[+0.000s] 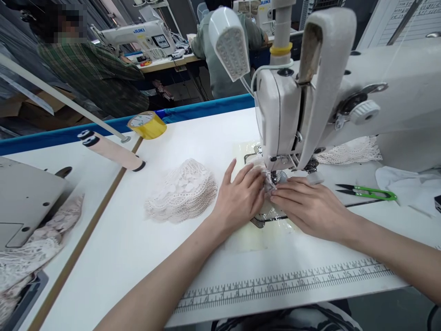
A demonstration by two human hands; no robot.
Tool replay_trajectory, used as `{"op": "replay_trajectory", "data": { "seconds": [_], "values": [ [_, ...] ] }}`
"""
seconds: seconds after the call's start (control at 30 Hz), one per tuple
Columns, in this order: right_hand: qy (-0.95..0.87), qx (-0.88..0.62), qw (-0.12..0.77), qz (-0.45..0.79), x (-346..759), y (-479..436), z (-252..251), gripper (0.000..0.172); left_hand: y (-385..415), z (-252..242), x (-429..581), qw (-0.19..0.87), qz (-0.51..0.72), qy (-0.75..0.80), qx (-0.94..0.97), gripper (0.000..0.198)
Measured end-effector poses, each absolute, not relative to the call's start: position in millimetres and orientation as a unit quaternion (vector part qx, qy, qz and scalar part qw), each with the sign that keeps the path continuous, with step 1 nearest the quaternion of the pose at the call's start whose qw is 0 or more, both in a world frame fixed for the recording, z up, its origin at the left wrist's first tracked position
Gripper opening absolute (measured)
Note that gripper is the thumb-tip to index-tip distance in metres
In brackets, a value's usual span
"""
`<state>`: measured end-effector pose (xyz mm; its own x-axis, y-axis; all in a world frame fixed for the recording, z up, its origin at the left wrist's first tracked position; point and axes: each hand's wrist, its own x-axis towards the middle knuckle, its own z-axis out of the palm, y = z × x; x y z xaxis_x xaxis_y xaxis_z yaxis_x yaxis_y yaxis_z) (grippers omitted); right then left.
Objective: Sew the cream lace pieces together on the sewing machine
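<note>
A small piece of white lace (pixel 257 162) lies under the needle area of the white sewing machine (pixel 280 105). My left hand (pixel 239 195) rests on it from the left, its fingers spread and lying flat, the little finger sticking out. From the right, my right hand (pixel 310 204) has its fingers pressed together at the edge of the lace, close to the presser foot (pixel 274 177); its thumb is hidden. Both hands cover most of the piece. Left of my left hand sits a stack of white lace pieces (pixel 186 191).
Green thread snips (pixel 374 192) and white cloth (pixel 403 184) lie on the right. More lace (pixel 351 151) is behind the machine. Yellow tape (pixel 147 125) and a thread cone (pixel 113 151) lie back left. A printed ruler (pixel 285 285) runs along the front edge. Two people work beyond.
</note>
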<state>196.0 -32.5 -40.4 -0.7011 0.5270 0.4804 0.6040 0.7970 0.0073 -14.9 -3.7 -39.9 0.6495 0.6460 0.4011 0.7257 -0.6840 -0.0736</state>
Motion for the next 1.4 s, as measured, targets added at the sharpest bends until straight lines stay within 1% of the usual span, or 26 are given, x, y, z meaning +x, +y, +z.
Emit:
{"op": "replay_trajectory", "data": {
  "seconds": [0.03, 0.1, 0.2, 0.3, 0.37, 0.43, 0.5, 0.57, 0.67, 0.8, 0.87, 1.07, 1.4],
  "values": [
    [-0.913, -0.312, 0.243, -0.097, 195.9, -33.2, -38.9, 0.023, -4.6, -37.8, -15.4, 0.144, -0.206, -0.370, -0.894, 0.023],
    [-0.904, -0.318, 0.258, -0.125, 195.6, -34.7, -36.2, 0.019, -6.3, -34.7, -16.6, 0.170, -0.256, -0.344, -0.888, 0.021],
    [-0.908, -0.301, 0.264, -0.120, 194.5, -36.4, -35.0, 0.021, -8.0, -35.8, -17.7, 0.114, -0.270, -0.316, -0.903, 0.012],
    [-0.923, -0.293, 0.236, -0.084, 193.5, -36.9, -36.8, 0.024, -9.1, -40.8, -17.3, 0.050, -0.254, -0.311, -0.914, 0.018],
    [-0.922, -0.311, 0.218, -0.080, 193.4, -36.7, -37.8, 0.020, -10.3, -42.7, -16.1, 0.025, -0.252, -0.312, -0.916, 0.019],
    [-0.914, -0.332, 0.218, -0.086, 193.9, -36.3, -38.0, 0.018, -12.2, -42.7, -14.5, 0.004, -0.248, -0.310, -0.918, 0.020],
    [-0.906, -0.348, 0.224, -0.092, 194.5, -36.0, -37.9, 0.019, -14.7, -41.8, -12.5, -0.004, -0.239, -0.313, -0.919, 0.022],
    [-0.900, -0.364, 0.218, -0.098, 195.1, -35.6, -38.5, 0.020, -17.5, -41.4, -10.5, 0.003, -0.229, -0.320, -0.919, 0.022],
    [-0.894, -0.391, 0.185, -0.117, 196.3, -34.2, -41.3, 0.021, -21.9, -42.2, -7.7, 0.035, -0.219, -0.329, -0.918, 0.023],
    [-0.889, -0.414, 0.147, -0.131, 197.9, -31.3, -44.8, 0.031, -26.7, -43.4, -5.4, 0.080, -0.203, -0.334, -0.917, 0.027],
    [-0.888, -0.416, 0.143, -0.135, 198.3, -29.8, -45.1, 0.033, -28.0, -43.5, -4.5, 0.091, -0.195, -0.338, -0.916, 0.027],
    [-0.886, -0.413, 0.148, -0.147, 197.7, -27.4, -43.7, 0.029, -29.2, -44.4, -2.1, 0.108, -0.189, -0.353, -0.910, 0.027],
    [-0.886, -0.415, 0.141, -0.151, 199.8, -28.3, -44.5, 0.029, -31.2, -43.4, -0.3, 0.121, -0.187, -0.359, -0.906, 0.027]
  ]
}}
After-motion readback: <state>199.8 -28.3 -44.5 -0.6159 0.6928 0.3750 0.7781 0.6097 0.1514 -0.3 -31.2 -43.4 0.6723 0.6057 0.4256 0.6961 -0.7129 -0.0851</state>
